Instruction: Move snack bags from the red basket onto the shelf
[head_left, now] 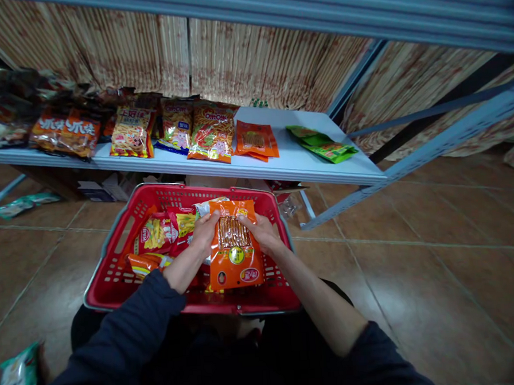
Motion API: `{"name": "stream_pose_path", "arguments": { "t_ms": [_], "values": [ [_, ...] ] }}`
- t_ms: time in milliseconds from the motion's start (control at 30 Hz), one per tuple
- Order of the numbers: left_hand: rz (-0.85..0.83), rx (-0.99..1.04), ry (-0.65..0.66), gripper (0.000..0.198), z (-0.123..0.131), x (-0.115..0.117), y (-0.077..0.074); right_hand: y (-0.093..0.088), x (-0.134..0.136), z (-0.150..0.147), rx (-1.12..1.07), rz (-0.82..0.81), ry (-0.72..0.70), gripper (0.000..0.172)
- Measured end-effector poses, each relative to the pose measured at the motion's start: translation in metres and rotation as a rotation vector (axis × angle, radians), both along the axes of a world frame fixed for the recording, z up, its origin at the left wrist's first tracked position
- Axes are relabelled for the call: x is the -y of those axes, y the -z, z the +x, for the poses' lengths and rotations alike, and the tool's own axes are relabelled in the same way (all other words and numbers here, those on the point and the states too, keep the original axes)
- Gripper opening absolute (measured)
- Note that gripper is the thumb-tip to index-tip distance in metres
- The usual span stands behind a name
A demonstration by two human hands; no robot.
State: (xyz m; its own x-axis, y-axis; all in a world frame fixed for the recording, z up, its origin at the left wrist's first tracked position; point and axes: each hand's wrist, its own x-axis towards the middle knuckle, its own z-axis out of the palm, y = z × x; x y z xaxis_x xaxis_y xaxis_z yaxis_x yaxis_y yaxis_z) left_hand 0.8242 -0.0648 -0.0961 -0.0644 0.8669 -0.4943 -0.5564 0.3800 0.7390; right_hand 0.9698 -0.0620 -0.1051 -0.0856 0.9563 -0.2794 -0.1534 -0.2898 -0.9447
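Note:
An orange snack packet (237, 262) with a see-through window is held by its two sides over the right half of a red shopping basket (111, 286). My left hand (205, 235) grips its left edge, thumb on the front. On the right edge my right hand (262, 232) is closed in the same way. Inside the basket, to the left of the packet, lie a red and yellow snack bag (158, 232) and an orange bag (146, 262). More packaging is partly hidden beneath my hands.
Behind the basket, a shelf (316, 172) carries several snack bags, orange packets (256, 139) and green packets (323, 144). Its slanted metal post (348, 206) stands at the right. Teal packets (19, 377) lie on the tiled floor at the left.

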Motion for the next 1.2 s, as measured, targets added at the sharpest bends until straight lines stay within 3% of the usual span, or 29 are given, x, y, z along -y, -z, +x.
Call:
{"name": "stream_pose_path", "arguments": {
  "t_ms": [133, 400, 567, 733, 800, 933, 1200],
  "values": [
    [0.070, -0.046, -0.050, 0.025, -0.005, -0.003, -0.003, -0.005, 0.008, 0.004, -0.116, -0.069, -0.032, 0.037],
    [0.102, -0.146, -0.153, 0.028, -0.004, -0.008, -0.005, 0.004, 0.024, 0.011, -0.143, -0.070, -0.084, 0.035],
    [0.098, -0.169, -0.237, 0.032, -0.005, -0.015, -0.004, -0.005, 0.026, 0.014, -0.138, -0.104, -0.114, 0.036],
    [0.113, -0.123, -0.369, 0.031, -0.012, -0.025, -0.015, -0.014, 0.035, 0.021, -0.137, -0.080, -0.158, 0.043],
    [0.149, -0.087, -0.417, 0.029, -0.012, -0.031, -0.022, -0.014, 0.039, 0.022, -0.122, -0.111, -0.124, 0.037],
    [0.156, -0.065, -0.392, 0.026, -0.009, -0.034, -0.031, -0.014, 0.040, 0.023, -0.162, -0.111, 0.091, 0.034],
    [0.078, -0.041, -0.289, 0.016, -0.010, -0.018, -0.024, -0.019, 0.035, 0.034, -0.223, -0.106, 0.213, 0.031]
  ]
}}
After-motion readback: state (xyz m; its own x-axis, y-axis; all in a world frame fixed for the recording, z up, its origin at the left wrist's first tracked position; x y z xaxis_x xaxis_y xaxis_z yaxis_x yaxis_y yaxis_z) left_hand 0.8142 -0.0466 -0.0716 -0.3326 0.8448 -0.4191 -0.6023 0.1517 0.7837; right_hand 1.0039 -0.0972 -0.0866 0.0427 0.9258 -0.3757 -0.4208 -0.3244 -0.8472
